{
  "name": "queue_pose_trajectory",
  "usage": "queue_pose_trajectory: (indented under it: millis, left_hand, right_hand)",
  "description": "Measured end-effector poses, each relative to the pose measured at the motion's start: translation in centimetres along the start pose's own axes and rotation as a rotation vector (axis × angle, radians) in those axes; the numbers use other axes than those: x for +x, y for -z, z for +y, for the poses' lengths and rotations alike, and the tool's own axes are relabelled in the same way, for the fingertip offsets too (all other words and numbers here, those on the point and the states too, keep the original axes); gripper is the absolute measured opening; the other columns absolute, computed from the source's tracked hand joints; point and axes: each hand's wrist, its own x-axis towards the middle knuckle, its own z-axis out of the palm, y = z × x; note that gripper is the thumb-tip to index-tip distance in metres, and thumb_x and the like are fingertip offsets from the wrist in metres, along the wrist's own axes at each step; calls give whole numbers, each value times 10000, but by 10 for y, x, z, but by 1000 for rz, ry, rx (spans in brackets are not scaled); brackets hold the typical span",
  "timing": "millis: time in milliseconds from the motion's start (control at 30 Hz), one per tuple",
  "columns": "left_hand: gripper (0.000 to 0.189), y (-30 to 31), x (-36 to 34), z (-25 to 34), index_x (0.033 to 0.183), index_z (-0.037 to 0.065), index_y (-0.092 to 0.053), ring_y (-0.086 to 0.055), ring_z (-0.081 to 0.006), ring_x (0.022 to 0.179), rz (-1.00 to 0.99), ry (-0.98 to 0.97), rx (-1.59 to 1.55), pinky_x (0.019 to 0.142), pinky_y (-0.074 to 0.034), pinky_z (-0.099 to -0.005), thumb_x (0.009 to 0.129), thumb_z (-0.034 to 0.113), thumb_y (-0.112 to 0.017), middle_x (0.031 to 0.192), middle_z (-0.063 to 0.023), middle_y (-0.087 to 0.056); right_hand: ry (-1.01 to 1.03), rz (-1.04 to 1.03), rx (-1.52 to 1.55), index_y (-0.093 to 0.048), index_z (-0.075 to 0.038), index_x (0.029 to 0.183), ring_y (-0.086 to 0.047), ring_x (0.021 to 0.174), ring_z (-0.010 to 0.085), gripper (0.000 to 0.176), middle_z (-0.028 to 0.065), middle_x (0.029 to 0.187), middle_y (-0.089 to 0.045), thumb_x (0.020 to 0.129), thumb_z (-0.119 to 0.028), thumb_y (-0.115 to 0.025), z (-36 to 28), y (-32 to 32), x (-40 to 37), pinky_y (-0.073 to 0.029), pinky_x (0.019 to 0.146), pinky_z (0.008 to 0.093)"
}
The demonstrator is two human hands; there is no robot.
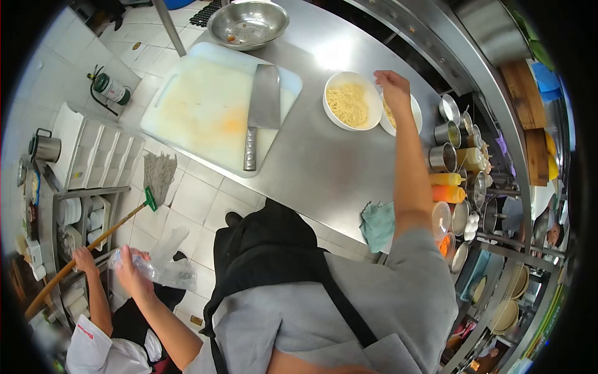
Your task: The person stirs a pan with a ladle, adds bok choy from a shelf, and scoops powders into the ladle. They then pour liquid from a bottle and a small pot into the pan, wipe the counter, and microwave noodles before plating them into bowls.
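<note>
At the lower left, my left hand (pixel 134 272) is closed around a clear plastic bag (pixel 174 271), which hangs beside me over the floor. My right hand (pixel 393 86) is above the far edge of a second white bowl (pixel 415 116), with its fingers curled; what they hold, if anything, is hidden. That bowl has pale noodles in it and is partly covered by my hand and forearm. Right against it stands another white bowl (pixel 334 117) of noodles (pixel 347 105). A cleaver (pixel 264 100) lies on the white cutting board (pixel 193 106) to the left.
A metal bowl (pixel 248 25) stands at the table's far end, and a green cloth (pixel 377 225) at its near edge. Sauce bottles (pixel 447 194) and metal pots (pixel 443 157) line the right side. At lower left, a co-worker's hand (pixel 83 258) grips a mop (pixel 160 177).
</note>
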Motion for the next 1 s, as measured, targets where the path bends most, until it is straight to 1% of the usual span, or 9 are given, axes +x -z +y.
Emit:
queue_pose_trajectory:
  millis: [67,100,133,233,300,400,633,933,1000]
  left_hand:
    - [291,-8,3,-2,710,71,-513,-532,-160,555,-7,-41,29,579,-432,-302,929,253,-574,608,-52,-518]
    - [274,-11,4,-1,721,78,-525,-545,-149,564,-24,-70,70,575,-435,-296,930,249,-573,612,-51,-540]
    - [266,-14,5,0,728,81,-534,-549,-140,564,-40,-75,90,571,-437,-289,931,248,-571,615,-49,-553]
    - [246,-32,-2,23,739,83,-546,-560,-135,554,-86,-122,46,566,-445,-280,930,236,-572,618,-44,-568]
    - [239,-32,-6,32,740,72,-541,-562,-152,541,-60,-123,-29,568,-451,-287,925,217,-582,621,-51,-565]
    - [241,-17,-9,43,777,58,-498,-548,-180,533,-31,-152,-101,591,-469,-326,936,227,-566,619,-61,-529]
    - [275,54,17,61,719,45,-496,-546,-201,527,69,-301,-366,651,-480,-361,923,210,-581,623,-80,-530]
    - [275,149,110,76,741,74,-484,-523,-193,550,49,-283,-631,688,-475,-380,944,255,-529,577,-54,-476]
    - [286,167,135,83,715,114,-466,-495,-192,534,62,-174,-919,673,-470,-378,933,284,-541,552,-34,-438]
  right_hand:
    - [-81,-385,862,-616,-17,963,-566,770,190,217,46,785,-596,963,-210,-515,-29,-33,-33,-454,802,291]
    - [-44,-632,1185,-590,-34,998,-563,809,190,202,56,848,-599,976,-210,-492,-51,-58,-62,-451,833,340]
    - [-262,-832,1574,-587,-33,1093,-560,930,215,315,99,971,-613,1000,-290,-429,-67,-87,-89,-425,898,408]
    - [-322,-1203,1692,-500,-6,1280,-548,990,242,549,168,1167,-585,996,-453,-355,-141,-148,-161,-425,916,417]
    - [-364,-1552,1845,-366,-31,1414,-501,1081,268,748,219,1322,-477,952,-611,-267,-173,-181,-188,-392,945,438]
    - [-464,-1797,1843,-306,-28,1447,-487,1097,273,848,235,1370,-418,917,-685,-231,-207,-221,-217,-395,941,424]
    - [-336,-1976,1499,-263,13,1452,-494,1093,239,935,236,1364,-424,894,-728,-141,-274,-294,-255,-395,952,391]
    - [-100,-1953,1271,-281,14,1445,-489,1108,247,1015,244,1363,-419,846,-787,-110,-347,-398,-293,-385,956,396]
    - [-16,-1935,1195,-236,0,1467,-481,1125,230,958,228,1401,-386,872,-751,-232,-361,-418,-297,-373,973,378]
